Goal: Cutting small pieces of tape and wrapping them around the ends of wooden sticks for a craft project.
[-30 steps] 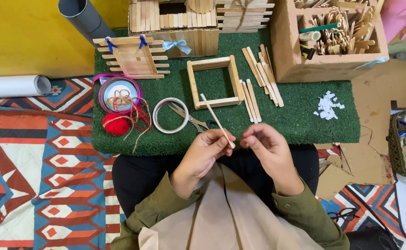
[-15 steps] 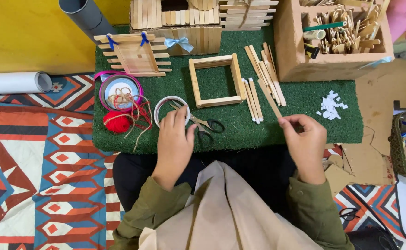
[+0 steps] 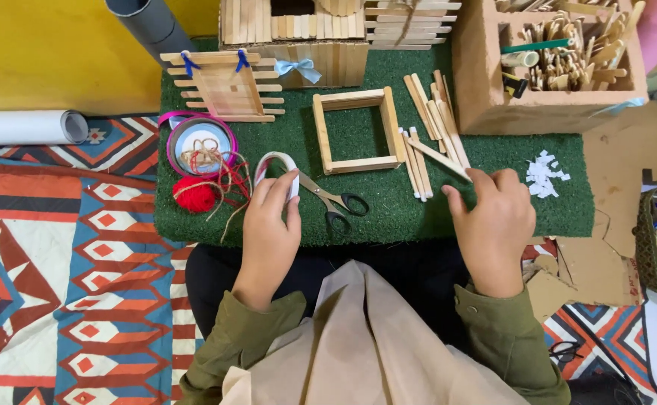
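Note:
My left hand [image 3: 271,219] reaches onto the green turf mat [image 3: 493,206] and closes its thumb and fingers around a white tape roll [image 3: 276,160], which stands tilted on edge. Black-handled scissors [image 3: 334,199] lie just right of that hand. My right hand [image 3: 493,219] pinches the near end of a wooden stick [image 3: 439,158] that lies slantwise across a pile of loose sticks [image 3: 427,112]. A square frame of sticks [image 3: 321,133] lies between my hands, farther back.
A red yarn ball [image 3: 193,195] and a pink-rimmed tin [image 3: 175,139] sit left. A stick raft [image 3: 227,86], a stick house [image 3: 298,30] and a cardboard box [image 3: 550,112] of sticks stand behind. White paper scraps [image 3: 544,174] lie right. A paper roll [image 3: 21,127] rests on the rug.
My hands have parted from holding one stick together. The left went to the tape roll and gripped it. The right carried the stick to the pile and lowered it there.

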